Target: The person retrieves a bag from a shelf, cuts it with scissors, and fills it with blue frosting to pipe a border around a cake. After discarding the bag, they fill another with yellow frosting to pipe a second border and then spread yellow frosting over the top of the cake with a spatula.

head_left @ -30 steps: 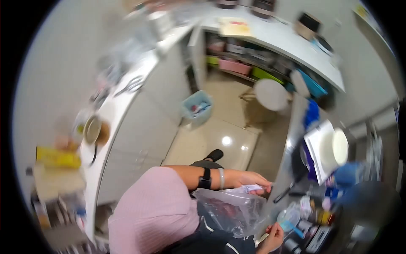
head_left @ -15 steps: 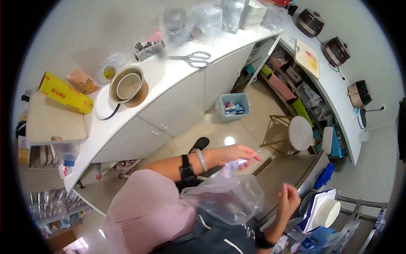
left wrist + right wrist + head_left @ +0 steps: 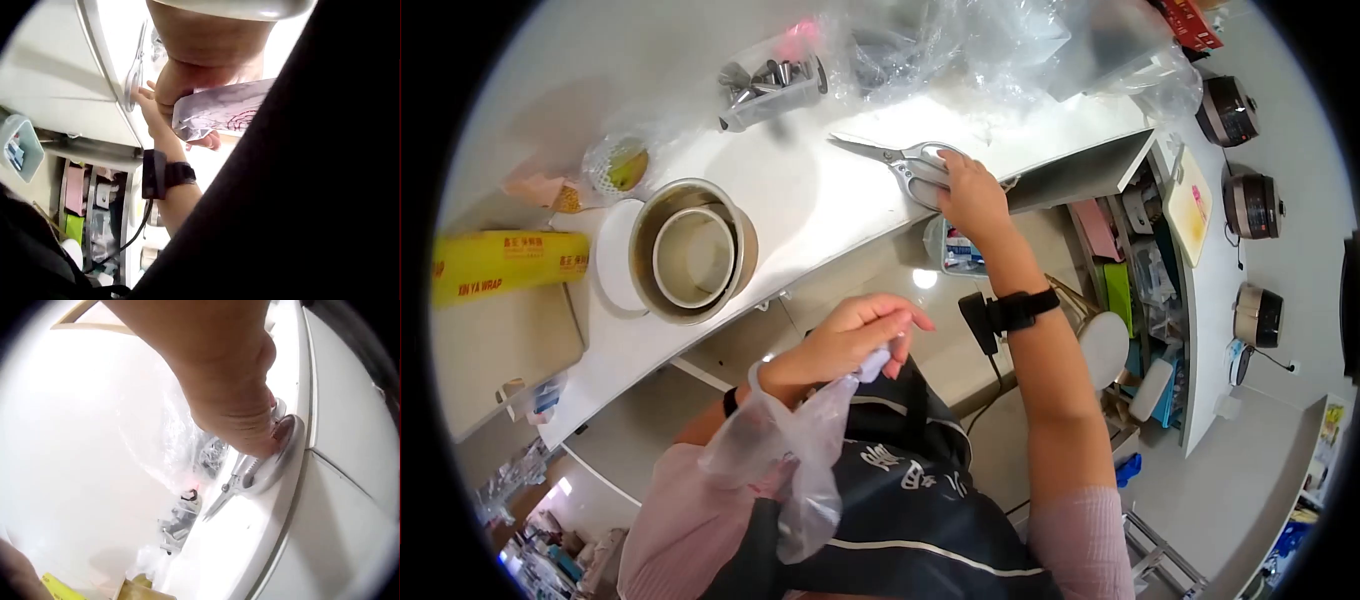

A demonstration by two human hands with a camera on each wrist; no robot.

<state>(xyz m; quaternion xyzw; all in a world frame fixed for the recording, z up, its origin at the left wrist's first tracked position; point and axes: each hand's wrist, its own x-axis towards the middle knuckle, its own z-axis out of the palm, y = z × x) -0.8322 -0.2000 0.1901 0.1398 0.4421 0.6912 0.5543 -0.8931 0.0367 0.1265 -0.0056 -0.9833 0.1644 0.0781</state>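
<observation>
My right hand (image 3: pixel 977 198) grips the handles of grey scissors (image 3: pixel 890 156) on the white counter. Their blades point left, toward a tub of metal piping tips (image 3: pixel 772 88). In the right wrist view, the fingertips reach around the scissors' handle loops (image 3: pixel 289 464). Lower down, in front of the apron, my left hand (image 3: pixel 850 335) holds the gathered end of a clear plastic bag (image 3: pixel 812 465) between thumb and fingers. The rest of the bag hangs down over the forearm and apron. A red swirl print shows on the bag's held part (image 3: pixel 219 111) in the left wrist view.
Nested round cake tins (image 3: pixel 742 250) stand on the counter at left, beside a yellow wrap box (image 3: pixel 510 262). Clear plastic packaging (image 3: pixel 1000 50) lines the back. A cabinet door (image 3: pixel 1090 175) hangs open at right. Below the counter edge is a pale blue bin (image 3: pixel 937 240).
The view has turned left toward the counter. My right hand has moved from the right side to the scissors and taken hold of their handles. My left hand keeps the plastic bag.
</observation>
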